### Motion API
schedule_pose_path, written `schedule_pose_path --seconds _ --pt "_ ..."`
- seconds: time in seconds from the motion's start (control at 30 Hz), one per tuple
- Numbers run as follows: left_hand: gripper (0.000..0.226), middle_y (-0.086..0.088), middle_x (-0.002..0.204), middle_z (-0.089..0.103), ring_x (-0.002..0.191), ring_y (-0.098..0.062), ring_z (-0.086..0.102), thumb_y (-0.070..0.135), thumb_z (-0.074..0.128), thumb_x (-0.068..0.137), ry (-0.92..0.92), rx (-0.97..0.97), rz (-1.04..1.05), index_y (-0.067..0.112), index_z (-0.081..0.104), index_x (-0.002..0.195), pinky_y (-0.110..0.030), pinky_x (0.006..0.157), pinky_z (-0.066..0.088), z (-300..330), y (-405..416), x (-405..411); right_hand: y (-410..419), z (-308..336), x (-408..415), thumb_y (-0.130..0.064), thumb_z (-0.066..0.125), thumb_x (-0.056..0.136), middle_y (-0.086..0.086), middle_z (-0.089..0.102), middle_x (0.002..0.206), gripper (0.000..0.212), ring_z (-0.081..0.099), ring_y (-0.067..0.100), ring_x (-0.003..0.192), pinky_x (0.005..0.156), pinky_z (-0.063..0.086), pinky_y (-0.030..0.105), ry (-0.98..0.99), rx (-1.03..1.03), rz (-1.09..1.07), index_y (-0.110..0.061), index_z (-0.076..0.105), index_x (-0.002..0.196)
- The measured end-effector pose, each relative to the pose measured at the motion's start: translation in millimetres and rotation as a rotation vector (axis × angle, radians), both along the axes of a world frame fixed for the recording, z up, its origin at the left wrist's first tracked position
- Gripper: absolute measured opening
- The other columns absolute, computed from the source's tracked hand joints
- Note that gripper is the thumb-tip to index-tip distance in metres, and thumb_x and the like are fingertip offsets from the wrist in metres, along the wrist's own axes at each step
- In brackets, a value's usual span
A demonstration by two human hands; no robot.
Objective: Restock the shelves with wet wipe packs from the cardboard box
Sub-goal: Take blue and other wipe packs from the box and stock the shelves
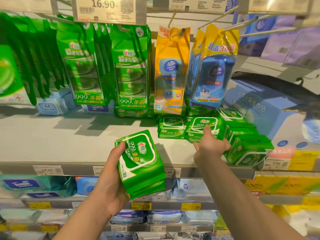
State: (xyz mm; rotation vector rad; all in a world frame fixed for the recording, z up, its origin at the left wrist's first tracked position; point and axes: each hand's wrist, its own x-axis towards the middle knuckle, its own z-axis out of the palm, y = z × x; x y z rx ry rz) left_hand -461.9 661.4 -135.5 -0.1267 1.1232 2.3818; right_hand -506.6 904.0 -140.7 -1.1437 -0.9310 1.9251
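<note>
Head view looks down at a pale shelf (52, 139) stocked with wipes. The left hand (110, 181) is closed around a stack of green packs (140, 163), thumb over the top left corner and fingers hidden beneath, holding it tilted in front of the shelf edge, above the price strip (48, 170). The right hand (210, 146) reaches onto the shelf, thumb pressed on the lid of a green pack (204, 126) lying flat and fingers curled around the side of that stack; whether it grips or only pushes I cannot tell. Just left of it lies another green stack (171, 127), touching it. To the right, more green packs (245, 144) stand on edge at the shelf front, leaning against the hand's far side. Behind them sits a blue tissue case (263, 108). Above hang rows of green multipacks (131, 66), a yellow pack (170, 70) and a blue pack (213, 73) on hooks, under a price tag (103, 7) reading 16.90. The left half of the shelf is bare up front. Lower shelves hold blue and white packs (164, 217). No cardboard box shows.
</note>
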Motion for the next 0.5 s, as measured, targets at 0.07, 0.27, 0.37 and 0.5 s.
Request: schedule_pose_path --seconds 0.07,0.27,0.37,0.5 --pt "0.049 -0.015 0.11 0.077 0.084 -0.035 0.077 0.06 0.064 0.071 -0.001 0.002 0.007 0.025 0.082 0.099 -0.049 0.071 0.06 0 -2 -1 0 -2 -3 -0.03 0.081 0.088 0.008 0.042 0.15 0.09 0.053 0.027 0.106 0.096 0.057 0.052 0.003 0.005 -0.003 -0.024 0.022 0.154" --pt "0.046 -0.015 0.11 0.077 0.084 -0.036 0.077 0.061 0.064 0.071 -0.005 0.002 0.025 0.025 0.083 0.093 -0.048 0.07 0.06 0 -7 -3 1 -7 -5 -0.033 0.084 0.084 0.007 0.042 0.151 0.085 0.055 0.029 0.114 0.098 0.055 0.054 -0.036 0.075 -0.02 -0.033 0.029 0.149" --pt "0.045 -0.015 0.109 0.078 0.084 -0.036 0.077 0.061 0.064 0.071 -0.01 0.0 0.027 0.025 0.083 0.091 -0.049 0.072 0.06 0 -7 -3 0 -9 -8 -0.034 0.085 0.082 0.005 0.045 0.146 0.079 0.058 0.032 0.118 0.099 0.055 0.052 -0.053 0.183 -0.025 -0.036 0.034 0.143" --pt "0.044 -0.014 0.104 0.079 0.08 -0.035 0.077 0.061 0.063 0.07 -0.013 0.001 0.025 0.026 0.084 0.083 -0.049 0.078 0.057 1 -4 -1 9 -7 -13 -0.037 0.084 0.083 0.008 0.047 0.143 0.091 0.056 0.027 0.102 0.096 0.056 0.051 -0.09 0.136 0.021 -0.025 0.027 0.153"
